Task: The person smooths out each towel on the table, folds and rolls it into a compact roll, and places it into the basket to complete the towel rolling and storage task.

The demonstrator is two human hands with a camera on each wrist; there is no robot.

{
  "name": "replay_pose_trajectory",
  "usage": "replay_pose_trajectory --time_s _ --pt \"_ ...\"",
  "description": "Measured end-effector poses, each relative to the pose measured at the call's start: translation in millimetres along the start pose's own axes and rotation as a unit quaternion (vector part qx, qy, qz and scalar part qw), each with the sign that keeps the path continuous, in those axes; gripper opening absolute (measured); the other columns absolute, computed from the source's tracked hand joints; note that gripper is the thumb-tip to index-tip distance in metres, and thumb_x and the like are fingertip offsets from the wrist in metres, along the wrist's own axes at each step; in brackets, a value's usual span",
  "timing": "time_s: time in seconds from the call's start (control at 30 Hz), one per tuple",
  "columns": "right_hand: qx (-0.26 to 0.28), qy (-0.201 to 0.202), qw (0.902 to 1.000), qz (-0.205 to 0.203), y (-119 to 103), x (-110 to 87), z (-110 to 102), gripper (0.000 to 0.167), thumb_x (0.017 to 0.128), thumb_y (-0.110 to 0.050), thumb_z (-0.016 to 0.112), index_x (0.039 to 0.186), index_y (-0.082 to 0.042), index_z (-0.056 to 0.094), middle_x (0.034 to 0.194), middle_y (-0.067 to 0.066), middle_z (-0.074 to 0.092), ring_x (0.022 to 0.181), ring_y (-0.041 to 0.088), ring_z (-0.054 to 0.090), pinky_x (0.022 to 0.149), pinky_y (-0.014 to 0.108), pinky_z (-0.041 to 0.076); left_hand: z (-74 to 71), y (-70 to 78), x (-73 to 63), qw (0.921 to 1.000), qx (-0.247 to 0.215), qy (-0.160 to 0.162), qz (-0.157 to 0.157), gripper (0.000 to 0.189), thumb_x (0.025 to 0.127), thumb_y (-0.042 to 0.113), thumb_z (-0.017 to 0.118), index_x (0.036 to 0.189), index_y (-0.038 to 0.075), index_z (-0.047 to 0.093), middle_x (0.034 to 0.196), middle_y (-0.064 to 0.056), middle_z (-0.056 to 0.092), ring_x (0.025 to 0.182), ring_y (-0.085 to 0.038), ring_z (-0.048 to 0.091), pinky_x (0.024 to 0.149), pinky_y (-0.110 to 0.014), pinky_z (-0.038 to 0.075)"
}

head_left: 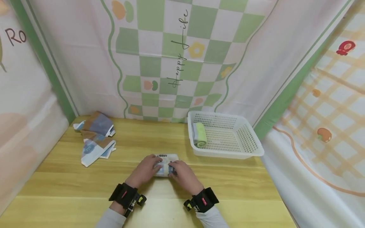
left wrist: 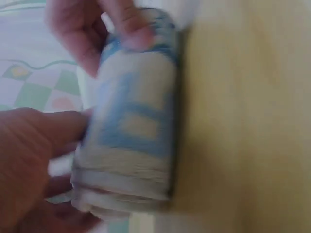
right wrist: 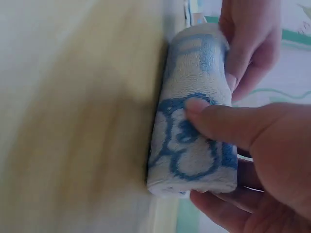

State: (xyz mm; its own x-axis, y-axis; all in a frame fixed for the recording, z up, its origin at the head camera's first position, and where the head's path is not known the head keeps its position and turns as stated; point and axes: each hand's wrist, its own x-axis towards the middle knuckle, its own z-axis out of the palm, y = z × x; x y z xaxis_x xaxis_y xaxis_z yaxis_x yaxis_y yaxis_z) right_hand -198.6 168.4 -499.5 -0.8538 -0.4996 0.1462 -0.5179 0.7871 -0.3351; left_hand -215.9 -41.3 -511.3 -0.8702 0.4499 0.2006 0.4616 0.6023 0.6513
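On the table, a white towel point(head_left: 164, 171) with blue patterns lies rolled up between both hands, dark lettering showing along its far side. The left hand point(head_left: 144, 171) holds its left end, thumb on the near side and fingers behind. Gripping the right part is the right hand point(head_left: 185, 174). In the right wrist view the thumb point(right wrist: 218, 119) presses on the blue figure of the rolled towel point(right wrist: 194, 107), while other fingers curl under its end. Layered edges show at one end of the roll point(left wrist: 131, 141) in the blurred left wrist view.
A white perforated plastic basket point(head_left: 225, 154) stands at the back right of the wooden table point(head_left: 94, 196). Inside, against its left wall, lies a rolled green and grey towel point(head_left: 201, 134). Crumpled brown, blue and white towels point(head_left: 98, 136) lie at the back left. Printed curtains surround the table.
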Motion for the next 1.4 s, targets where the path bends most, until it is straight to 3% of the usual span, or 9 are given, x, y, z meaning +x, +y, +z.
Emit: replay_pose_trajectory --time_s 0.13,0.27,0.43,0.53,0.67,0.83,1.0,1.17,1.4 --pt "0.065 -0.038 0.9971 0.009 8 7.9 2 0.010 0.101 -0.018 0.064 0.099 -0.010 0.068 0.085 -0.004 0.063 0.078 0.008 0.058 0.070 0.023 0.051 2.6 2.9 -12.1 0.9985 0.026 0.019 0.045 0.036 0.090 0.015 0.078 0.123 0.005 0.071 0.128 -0.012 0.062 0.119 -0.029 0.060 0.100 -0.046 0.054" --pt "0.148 -0.083 0.9854 0.016 11 8.7 -4 0.018 0.106 -0.016 0.054 0.093 -0.011 0.066 0.074 -0.009 0.054 0.064 0.002 0.049 0.059 0.019 0.045 3.8 5.3 -17.7 0.9971 0.043 -0.001 0.062 0.051 0.084 0.013 0.083 0.131 0.007 0.068 0.132 -0.012 0.063 0.122 -0.029 0.060 0.103 -0.045 0.053" --pt "0.173 -0.101 0.9798 0.007 9 2.7 -4 0.027 0.109 -0.016 0.046 0.097 -0.008 0.069 0.073 -0.008 0.052 0.065 0.001 0.048 0.062 0.020 0.045 -2.0 9.3 -18.0 0.9956 0.045 -0.042 0.071 0.042 0.088 0.013 0.077 0.129 0.007 0.069 0.123 -0.010 0.071 0.112 -0.028 0.066 0.100 -0.048 0.053" --pt "0.146 -0.065 0.9870 0.018 3 -2.1 -3 0.026 0.108 -0.015 0.048 0.106 -0.005 0.072 0.083 -0.004 0.058 0.075 0.004 0.052 0.069 0.022 0.048 -5.3 11.4 -16.9 0.9951 0.033 -0.067 0.066 0.036 0.093 0.014 0.072 0.129 0.007 0.069 0.118 -0.007 0.073 0.105 -0.023 0.068 0.095 -0.045 0.055" --pt "0.044 0.009 0.9989 0.015 -11 -8.5 -3 0.022 0.102 -0.013 0.060 0.118 -0.002 0.071 0.106 0.006 0.065 0.096 0.016 0.059 0.084 0.030 0.055 -5.0 13.7 -15.5 0.9959 0.032 -0.076 0.037 0.034 0.100 0.015 0.064 0.132 0.002 0.065 0.116 -0.011 0.072 0.104 -0.025 0.068 0.092 -0.045 0.056" --pt "-0.056 0.026 0.9978 -0.023 -24 -11.7 -1 0.049 0.086 -0.017 0.082 0.127 0.002 0.065 0.120 0.013 0.065 0.112 0.027 0.061 0.098 0.039 0.054 -1.1 15.1 -18.6 0.9939 0.086 -0.069 0.007 0.042 0.107 0.019 0.052 0.139 -0.008 0.055 0.122 -0.022 0.065 0.113 -0.037 0.062 0.098 -0.051 0.052" --pt "-0.074 0.008 0.9970 -0.024 -20 1.0 1 0.042 0.079 -0.016 0.088 0.115 -0.003 0.070 0.103 0.007 0.069 0.094 0.020 0.063 0.081 0.030 0.056 -2.1 13.9 -25.0 0.9961 0.076 -0.039 0.023 0.055 0.099 0.022 0.067 0.144 -0.006 0.051 0.132 -0.022 0.056 0.118 -0.034 0.056 0.098 -0.050 0.050" --pt "-0.016 -0.060 0.9980 -0.009 -12 10.3 -5 0.025 0.081 -0.025 0.084 0.096 -0.011 0.072 0.079 -0.007 0.062 0.069 0.006 0.053 0.060 0.019 0.044 -3.1 15.2 -32.4 0.9934 0.101 0.006 0.056 0.059 0.082 0.011 0.083 0.134 -0.006 0.061 0.123 -0.021 0.064 0.112 -0.036 0.060 0.098 -0.051 0.051" --pt "-0.035 -0.078 0.9960 -0.023 -32 3.2 -5 0.028 0.076 -0.031 0.086 0.083 -0.017 0.063 0.070 -0.013 0.053 0.059 0.001 0.044 0.050 0.016 0.037 -13.7 12.0 -38.8 0.9924 0.097 -0.059 0.045 0.047 0.084 0.010 0.080 0.126 -0.004 0.065 0.105 -0.010 0.067 0.092 -0.022 0.062 0.077 -0.038 0.054"
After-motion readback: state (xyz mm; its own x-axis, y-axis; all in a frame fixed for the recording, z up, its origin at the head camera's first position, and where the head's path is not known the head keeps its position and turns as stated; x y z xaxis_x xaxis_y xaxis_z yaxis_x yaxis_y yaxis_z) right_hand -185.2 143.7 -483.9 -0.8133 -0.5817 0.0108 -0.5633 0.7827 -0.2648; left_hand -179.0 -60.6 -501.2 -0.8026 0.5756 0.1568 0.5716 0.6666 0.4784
